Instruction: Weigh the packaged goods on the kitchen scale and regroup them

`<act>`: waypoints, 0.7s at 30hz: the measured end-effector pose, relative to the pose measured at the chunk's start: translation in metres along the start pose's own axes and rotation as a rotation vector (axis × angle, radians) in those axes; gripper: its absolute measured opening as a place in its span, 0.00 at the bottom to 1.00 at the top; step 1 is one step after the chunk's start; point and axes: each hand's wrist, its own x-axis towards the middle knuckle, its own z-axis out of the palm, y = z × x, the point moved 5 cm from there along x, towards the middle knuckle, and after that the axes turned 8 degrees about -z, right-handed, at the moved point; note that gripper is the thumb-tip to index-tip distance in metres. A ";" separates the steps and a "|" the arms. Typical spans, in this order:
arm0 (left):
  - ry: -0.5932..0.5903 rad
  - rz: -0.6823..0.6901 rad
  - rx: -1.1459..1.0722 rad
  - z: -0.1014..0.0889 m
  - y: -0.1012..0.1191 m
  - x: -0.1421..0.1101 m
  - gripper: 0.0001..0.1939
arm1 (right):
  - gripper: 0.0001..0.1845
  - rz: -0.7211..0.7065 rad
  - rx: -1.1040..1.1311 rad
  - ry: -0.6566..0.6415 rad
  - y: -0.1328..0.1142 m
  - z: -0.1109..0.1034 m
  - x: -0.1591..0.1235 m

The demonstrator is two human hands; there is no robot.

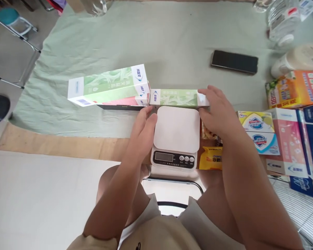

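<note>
A white kitchen scale [176, 130] with a dark display lies at the table's front edge, its plate bare. Just behind it lies a narrow green-and-white toothpaste box [178, 97]. My right hand [219, 113] is closed on that box's right end, fingers over the top and thumb in front. Along the scale's left edge lies my left hand [142, 133], fingers stretched forward near the boxes; whether it touches the scale I cannot tell. To the left, another green toothpaste box [109, 85] rests tilted over a pink box [122, 101], which is mostly hidden.
A black phone [234, 62] lies behind my right hand. Soap boxes [259, 133], a pink toothpaste box [289, 142], an orange package [294, 88] and bottles [284, 24] crowd the right side. A yellow packet [210, 158] sits beside the scale, partly under my right forearm.
</note>
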 end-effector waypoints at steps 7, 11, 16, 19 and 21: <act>-0.052 -0.025 -0.057 -0.003 -0.014 0.003 0.24 | 0.33 0.082 -0.027 -0.107 0.005 0.001 0.007; -0.052 -0.022 -0.025 -0.001 -0.014 0.002 0.22 | 0.31 0.177 -0.003 -0.012 0.006 -0.007 0.003; -0.031 0.047 0.014 -0.001 -0.005 -0.005 0.19 | 0.31 0.144 0.098 0.243 0.009 -0.041 -0.010; -0.018 0.092 -0.017 -0.004 -0.001 -0.006 0.18 | 0.28 0.023 0.244 0.263 0.014 -0.057 -0.019; -0.024 0.116 -0.053 -0.005 0.001 -0.004 0.17 | 0.24 -0.075 0.355 0.219 0.018 -0.060 -0.025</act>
